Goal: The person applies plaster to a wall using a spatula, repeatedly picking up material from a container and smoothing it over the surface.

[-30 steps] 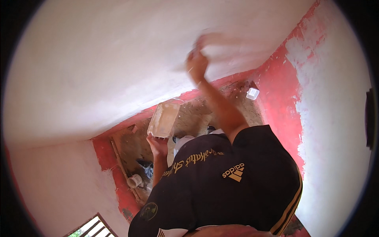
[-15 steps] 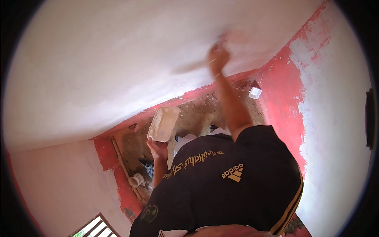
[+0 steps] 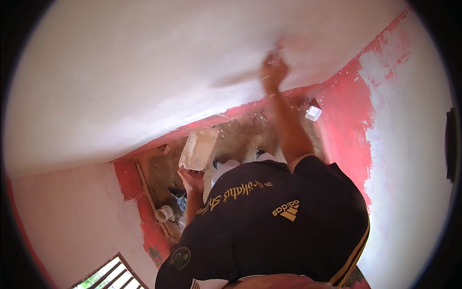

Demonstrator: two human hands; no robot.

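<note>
My left hand (image 3: 190, 178) grips the near end of a shallow beige rectangular tray (image 3: 197, 148) coated with pale residue, held low beside my body. My right hand (image 3: 274, 72) is closed at the end of my raised arm, on a small tool (image 3: 274, 55) that is too blurred to make out, up against the white painted surface (image 3: 144, 77). The tool's far end is smeared by motion, and a soft shadow lies left of the hand. My black shirt (image 3: 260, 226) fills the lower middle.
Red wall (image 3: 344, 111) with patchy white coating stands right. A white container (image 3: 313, 113) sits on the dirty floor (image 3: 240, 135). At left lie a long pole (image 3: 147, 185), a pale bucket (image 3: 163, 213) and dark crumpled material (image 3: 178, 197). A barred window (image 3: 113, 277) shows lower left.
My right hand has moved to the right along the white surface, still closed on the tool. The tray in my left hand has shifted only slightly.
</note>
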